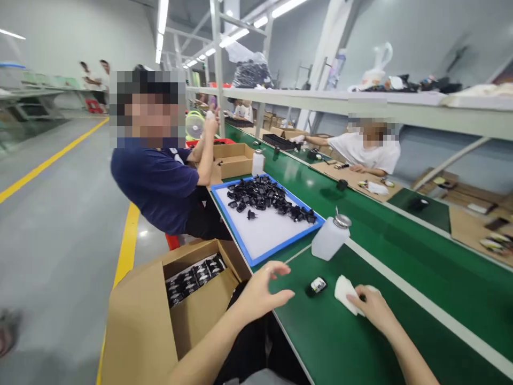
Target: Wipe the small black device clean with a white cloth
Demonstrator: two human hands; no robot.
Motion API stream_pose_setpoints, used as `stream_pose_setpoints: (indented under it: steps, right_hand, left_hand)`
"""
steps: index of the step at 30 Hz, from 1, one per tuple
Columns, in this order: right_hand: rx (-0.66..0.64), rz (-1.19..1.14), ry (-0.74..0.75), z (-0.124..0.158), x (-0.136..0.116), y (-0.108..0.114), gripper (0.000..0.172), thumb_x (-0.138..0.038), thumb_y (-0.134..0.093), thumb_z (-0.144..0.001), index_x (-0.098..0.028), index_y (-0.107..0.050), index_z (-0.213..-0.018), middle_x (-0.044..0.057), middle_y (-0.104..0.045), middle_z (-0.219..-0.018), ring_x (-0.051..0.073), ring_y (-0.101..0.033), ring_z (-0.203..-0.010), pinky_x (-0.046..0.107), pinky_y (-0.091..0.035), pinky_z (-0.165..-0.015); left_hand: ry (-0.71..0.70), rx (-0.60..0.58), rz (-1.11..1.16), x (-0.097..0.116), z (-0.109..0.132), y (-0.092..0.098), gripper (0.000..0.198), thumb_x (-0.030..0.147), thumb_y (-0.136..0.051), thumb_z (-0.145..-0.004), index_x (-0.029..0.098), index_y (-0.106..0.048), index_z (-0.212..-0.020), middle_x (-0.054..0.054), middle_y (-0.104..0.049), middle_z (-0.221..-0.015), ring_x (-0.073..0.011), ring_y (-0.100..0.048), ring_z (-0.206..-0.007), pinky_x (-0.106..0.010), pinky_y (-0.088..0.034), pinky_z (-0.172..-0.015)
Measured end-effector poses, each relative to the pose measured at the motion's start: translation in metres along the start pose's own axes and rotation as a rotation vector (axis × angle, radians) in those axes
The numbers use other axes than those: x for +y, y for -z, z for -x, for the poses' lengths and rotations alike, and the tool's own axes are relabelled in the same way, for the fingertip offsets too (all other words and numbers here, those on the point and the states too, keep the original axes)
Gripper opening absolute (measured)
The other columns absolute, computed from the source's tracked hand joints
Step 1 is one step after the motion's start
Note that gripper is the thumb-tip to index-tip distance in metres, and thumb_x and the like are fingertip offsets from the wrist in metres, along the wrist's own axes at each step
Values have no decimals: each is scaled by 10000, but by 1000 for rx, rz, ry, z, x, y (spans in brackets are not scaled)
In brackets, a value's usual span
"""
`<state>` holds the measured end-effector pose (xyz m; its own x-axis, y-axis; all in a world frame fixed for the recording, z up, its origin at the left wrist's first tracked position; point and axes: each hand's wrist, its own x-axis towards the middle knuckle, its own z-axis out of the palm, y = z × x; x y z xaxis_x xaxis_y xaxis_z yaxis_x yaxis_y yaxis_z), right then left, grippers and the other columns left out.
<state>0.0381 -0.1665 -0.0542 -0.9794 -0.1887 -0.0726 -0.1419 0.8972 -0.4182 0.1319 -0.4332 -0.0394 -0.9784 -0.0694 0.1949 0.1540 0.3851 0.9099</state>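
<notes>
Head view shows left hand [262,291] spread, right hand [373,307] pinching white cloth [344,292], bottle [328,240] near tray [262,235]

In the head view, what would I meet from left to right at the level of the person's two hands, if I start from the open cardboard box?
Open cardboard box → left hand → small black item → white wipe, held in the right hand.

White-labelled black object [317,286] toward green table's [340,350] near edge: print illegible. Brown cardboard box [138,326]: cut off below.
</notes>
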Motion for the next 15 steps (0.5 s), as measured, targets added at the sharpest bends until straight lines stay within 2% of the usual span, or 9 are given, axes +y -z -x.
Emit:
stream_pose_setpoints:
  steps: [2,4,5,7,10,15]
  right_hand:
    - [50,-65,-39,3,-3,2,162,-352,-422,-548,-220,-355,-481,-12,-472,-453,184,-493,-510,285,-374,-497]
    - [141,-141,-132,7,-6,4,113,-317,-436,-550,-212,-399,-567,-15,-495,-509,174,-497,-522,274,-376,-494]
    - [182,-181,-165,8,-8,4,138,-309,-449,-550,-203,-434,-637,-4,-523,-569,177,-509,-556,276,-384,-511]
    - [239,-268,-162,10,-14,1,251,-302,-459,-565,-178,-476,-782,33,-567,-725,192,-527,-661,289,-400,-569]
    - [290,-339,-51,12,-32,-12,264,-290,-404,-630,-158,-507,-835,70,-573,-852,206,-521,-770,313,-405,-651]
    - [375,-280,100,18,-64,-43,271,-209,-287,-719,-165,-475,-908,92,-573,-886,204,-538,-786,338,-424,-659]
  left_hand:
    - [-4,-178,-86,-3,-11,-27,623,383,-629,-534,184,-407,-1081,-75,-466,-1082,-203,-418,-997,-338,-356,-851]
    - [25,-235,-203,-6,-20,-54,787,425,-649,-470,134,-344,-1135,-105,-424,-1130,-238,-362,-1049,-363,-318,-877]
    - [43,-222,-255,-8,-23,-66,790,435,-647,-465,120,-353,-1127,-109,-426,-1127,-245,-356,-1048,-367,-313,-874]
    - [61,-194,-331,-9,-28,-83,637,418,-622,-514,123,-436,-1046,-93,-482,-1058,-236,-391,-999,-360,-329,-846]
    - [58,-169,-376,-10,-32,-91,338,330,-559,-610,151,-532,-895,-55,-556,-911,-197,-450,-886,-325,-364,-788]
    - [12,-149,-356,-12,-35,-88,303,283,-548,-612,167,-553,-892,-29,-580,-840,-166,-462,-809,-277,-386,-729]
